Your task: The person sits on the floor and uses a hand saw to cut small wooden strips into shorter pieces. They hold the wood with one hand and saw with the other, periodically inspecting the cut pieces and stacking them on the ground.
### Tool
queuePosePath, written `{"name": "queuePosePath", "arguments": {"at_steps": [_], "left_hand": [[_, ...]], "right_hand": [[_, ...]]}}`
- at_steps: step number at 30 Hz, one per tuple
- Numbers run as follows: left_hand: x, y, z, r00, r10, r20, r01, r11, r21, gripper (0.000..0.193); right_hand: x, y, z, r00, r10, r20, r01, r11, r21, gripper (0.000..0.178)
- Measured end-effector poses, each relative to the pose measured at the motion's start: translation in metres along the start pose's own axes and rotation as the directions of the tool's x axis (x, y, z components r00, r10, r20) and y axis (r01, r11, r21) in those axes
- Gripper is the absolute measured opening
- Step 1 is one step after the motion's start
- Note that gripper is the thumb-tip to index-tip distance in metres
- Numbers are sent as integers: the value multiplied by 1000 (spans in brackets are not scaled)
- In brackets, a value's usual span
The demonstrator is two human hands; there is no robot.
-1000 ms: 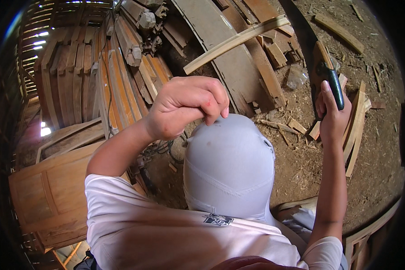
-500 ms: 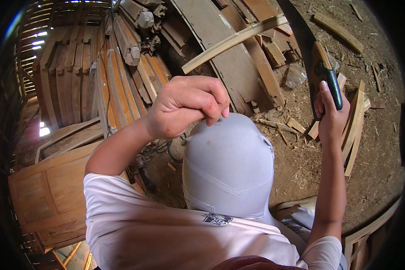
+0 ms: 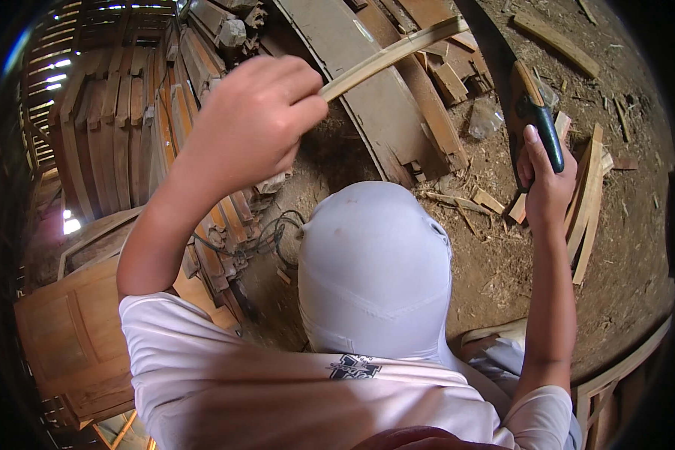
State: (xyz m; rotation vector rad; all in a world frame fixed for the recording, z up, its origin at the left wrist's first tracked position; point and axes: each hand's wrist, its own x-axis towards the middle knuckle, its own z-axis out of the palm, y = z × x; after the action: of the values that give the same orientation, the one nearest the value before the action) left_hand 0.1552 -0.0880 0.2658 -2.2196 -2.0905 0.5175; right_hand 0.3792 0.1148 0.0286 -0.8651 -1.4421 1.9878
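Observation:
My left hand [image 3: 259, 116] is raised on the left, its fingers curled round the near end of a pale wooden strip [image 3: 397, 52]. That end is covered by the hand, which is slightly blurred. The strip slants up to the right, its far end beside the blade of a handsaw [image 3: 495, 52]. My right hand [image 3: 551, 176] grips the handsaw by its black and wooden handle, thumb along the top, the dark blade pointing up and away. Between my arms is my bent knee in light grey cloth [image 3: 375, 255].
Long boards [image 3: 352, 52] lie under the strip. Stacked timber [image 3: 105, 135] stands at the left, near a panelled wooden door [image 3: 75, 330]. Offcuts [image 3: 589, 202] and shavings litter the dirt floor [image 3: 615, 300]. A clear plastic bag [image 3: 486, 118] lies near the saw. A cable [image 3: 281, 225] coils left of my knee.
My left hand has left my knee, moving up and left to the strip's near end, and now closes round it. The right hand still grips the handsaw. The view has shifted slightly.

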Motion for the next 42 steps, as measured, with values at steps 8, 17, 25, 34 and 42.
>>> {"name": "queuePosePath", "arguments": {"at_steps": [8,17,25,34,42], "left_hand": [[-4,18,17,997,-71,33,59,405,-913,18],[-4,19,20,995,-97,2,33,323,-946,17],[-4,20,24,994,-104,19,49,294,-955,16],[0,44,15,972,213,102,-174,937,-304,8],[8,3,34,979,56,194,75,792,-605,4]], "right_hand": [[-2,-3,0,1000,19,-4,-19,1000,1,36],[0,-1,-2,1000,21,-10,-21,1000,-8,36],[1,3,-2,1000,26,-8,-26,1000,18,35],[1,5,0,1000,26,-10,-26,1000,18,34],[-1,4,-3,999,28,-30,-28,1000,1,34]]}}
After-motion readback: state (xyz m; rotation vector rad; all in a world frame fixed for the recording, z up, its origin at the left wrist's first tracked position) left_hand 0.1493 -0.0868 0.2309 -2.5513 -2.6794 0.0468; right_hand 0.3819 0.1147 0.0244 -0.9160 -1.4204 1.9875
